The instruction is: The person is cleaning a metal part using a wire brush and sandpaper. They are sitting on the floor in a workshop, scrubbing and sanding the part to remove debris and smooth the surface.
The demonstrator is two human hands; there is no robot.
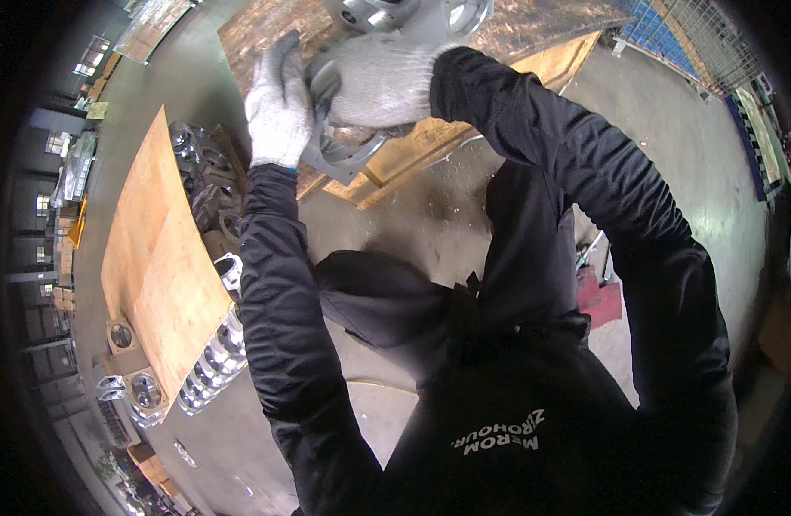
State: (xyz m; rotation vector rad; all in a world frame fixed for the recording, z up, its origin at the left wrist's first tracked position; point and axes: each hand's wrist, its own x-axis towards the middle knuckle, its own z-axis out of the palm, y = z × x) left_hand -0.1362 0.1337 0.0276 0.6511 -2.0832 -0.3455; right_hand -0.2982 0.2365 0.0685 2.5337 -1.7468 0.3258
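Note:
A grey metal casting with a round opening and a flat flange lies at the near edge of a worn wooden bench top. My left hand, in a white knit glove, rests along the casting's left side with its fingers stretched out. Over the top of the same casting, my right hand is closed, in a matching glove; its fingertips are partly hidden. Just beyond the right hand sits another machined metal part with round bores, cut off by the picture's upper edge.
On my left stands a plywood-sided crate filled with metal castings. More castings lie beside it. At the far right is a wire mesh cage. A red object lies on the floor by my leg.

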